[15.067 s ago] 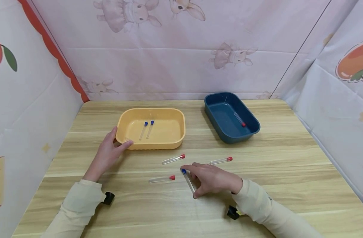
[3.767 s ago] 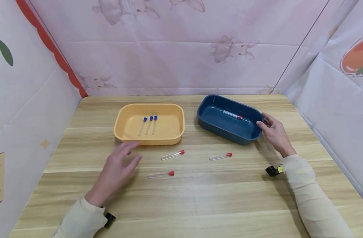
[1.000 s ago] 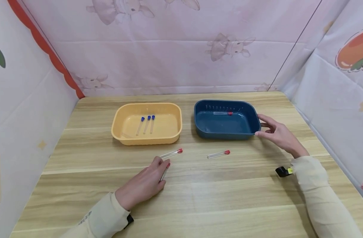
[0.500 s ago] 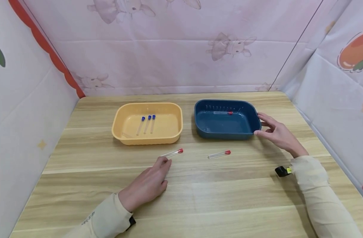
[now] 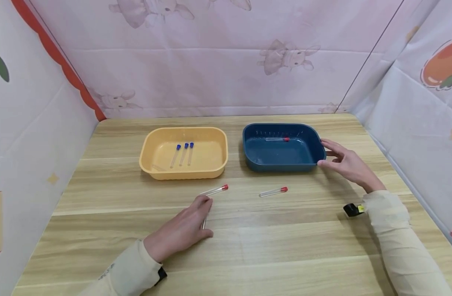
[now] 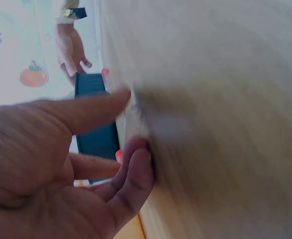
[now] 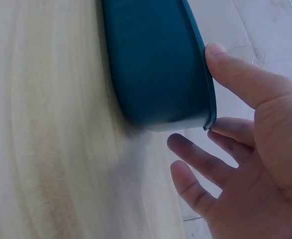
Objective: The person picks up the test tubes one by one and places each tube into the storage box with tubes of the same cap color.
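My left hand is low over the table, pinching a clear test tube between thumb and fingertips. Fingers hide most of that tube in the head view; in the left wrist view it spans from thumb tip to fingers. Just beyond the fingertips lies a red-capped test tube, and another red-capped tube rests farther right. My right hand holds the right end of a dark blue bin, thumb and index finger at its rim, the other fingers loose. Inside the bin lies one red-capped tube.
A yellow bin stands to the left of the blue one, with three blue-capped tubes in it. Printed cloth walls enclose the wooden table at the back and sides.
Since several seconds ago, a third blue-capped tube has come into the yellow bin, and the blue bin has been turned lengthwise. My left hand has taken up the front red-capped tube.
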A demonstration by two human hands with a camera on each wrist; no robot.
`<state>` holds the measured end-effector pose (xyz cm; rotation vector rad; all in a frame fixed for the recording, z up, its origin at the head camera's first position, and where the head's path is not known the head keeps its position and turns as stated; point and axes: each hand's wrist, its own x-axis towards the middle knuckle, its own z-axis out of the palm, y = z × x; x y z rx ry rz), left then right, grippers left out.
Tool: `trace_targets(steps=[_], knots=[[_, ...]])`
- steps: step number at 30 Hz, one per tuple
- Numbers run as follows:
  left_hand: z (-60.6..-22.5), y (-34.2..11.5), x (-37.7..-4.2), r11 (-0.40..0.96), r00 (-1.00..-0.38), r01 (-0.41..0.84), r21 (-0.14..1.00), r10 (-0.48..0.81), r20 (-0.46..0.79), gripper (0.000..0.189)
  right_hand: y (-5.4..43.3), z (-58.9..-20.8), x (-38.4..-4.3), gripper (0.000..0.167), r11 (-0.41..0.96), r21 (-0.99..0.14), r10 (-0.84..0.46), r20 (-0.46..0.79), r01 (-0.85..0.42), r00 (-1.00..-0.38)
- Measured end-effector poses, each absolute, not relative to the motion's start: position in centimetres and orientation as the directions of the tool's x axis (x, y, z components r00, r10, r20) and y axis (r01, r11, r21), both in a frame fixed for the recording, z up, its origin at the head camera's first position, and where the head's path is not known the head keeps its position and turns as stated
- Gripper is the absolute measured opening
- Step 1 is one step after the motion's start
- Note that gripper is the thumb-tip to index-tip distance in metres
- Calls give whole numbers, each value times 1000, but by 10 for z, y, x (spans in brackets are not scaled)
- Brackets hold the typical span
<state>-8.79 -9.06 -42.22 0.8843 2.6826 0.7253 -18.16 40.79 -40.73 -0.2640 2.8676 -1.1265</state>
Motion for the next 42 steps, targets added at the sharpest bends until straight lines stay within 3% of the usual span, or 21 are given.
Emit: trace_targets(steps=[4,8,42], knots=[[-418,-94,-89,696,-780,442,567,610,-141,89,408,-407,-181,75,718,-683,-172,13,-134,-985],[-417,-97,-89,699,-762,451,556,626,-168,96,408,-406,-180,76,723,-680,-167,3,-124,-986],[-416,-111,-96,694,-742,515,503,655,-145,86,409,-409,-182,77,712,-685,-185,26,-152,-982]])
